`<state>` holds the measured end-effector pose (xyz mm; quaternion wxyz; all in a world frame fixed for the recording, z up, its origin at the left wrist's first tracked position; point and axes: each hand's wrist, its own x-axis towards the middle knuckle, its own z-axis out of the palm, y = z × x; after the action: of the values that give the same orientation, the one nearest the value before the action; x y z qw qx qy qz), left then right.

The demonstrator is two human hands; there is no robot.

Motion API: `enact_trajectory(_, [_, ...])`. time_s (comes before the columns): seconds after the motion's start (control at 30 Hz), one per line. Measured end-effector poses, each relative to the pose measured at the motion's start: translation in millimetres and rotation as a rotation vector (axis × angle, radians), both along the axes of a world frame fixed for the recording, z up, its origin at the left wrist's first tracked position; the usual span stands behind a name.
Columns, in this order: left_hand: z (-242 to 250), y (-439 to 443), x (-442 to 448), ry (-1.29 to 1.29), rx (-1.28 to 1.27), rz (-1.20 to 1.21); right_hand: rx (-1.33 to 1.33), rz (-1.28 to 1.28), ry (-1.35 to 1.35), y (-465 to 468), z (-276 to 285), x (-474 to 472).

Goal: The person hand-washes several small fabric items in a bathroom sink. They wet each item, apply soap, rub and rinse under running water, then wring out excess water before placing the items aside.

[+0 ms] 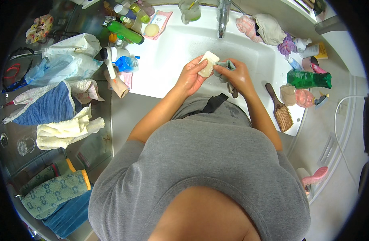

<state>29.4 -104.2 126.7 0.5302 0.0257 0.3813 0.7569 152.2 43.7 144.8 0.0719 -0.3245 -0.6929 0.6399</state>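
Note:
My left hand (193,75) grips a cream-coloured bar of soap (209,64), its thumb across the bar's face. Close beside it on the right, my right hand (238,76) pinches a bunched grey-green cloth (223,70), part of which hangs below the fingers. The cloth is right beside the soap's edge; whether they touch I cannot tell. Both hands look wet and are held over the white washbasin (263,57). Beyond them, at the basin's back, rises a chrome faucet (222,21).
Bottles, including a green one (124,31), crowd the left ledge near a round yellowish soap (151,29). A glass mug (190,12) stands at the back. Crumpled cloths (269,28) lie back right. A wooden hairbrush (281,113) and green bottle (308,79) line the right rim. Towels (48,105) hang left.

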Motion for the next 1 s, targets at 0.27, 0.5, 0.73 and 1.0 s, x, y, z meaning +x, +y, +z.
enact_trajectory(0.27, [-3, 3, -2, -0.116, 0.011, 0.103, -0.078, -0.099, 0.1, -2, -19, 11])
enact_trajectory(0.5, [-3, 5, 4, 0.086, -0.019, 0.086, -0.081, 0.136, -0.015, -22, -14, -2])
enact_trajectory(0.73, [7, 8, 8, 0.166, 0.028, 0.122, -0.257, 0.123, 0.071, -21, -21, -6])
enact_trajectory(1.0, [7, 9, 6, 0.22, 0.063, 0.044, -0.284, 0.106, 0.128, -16, -20, -9])
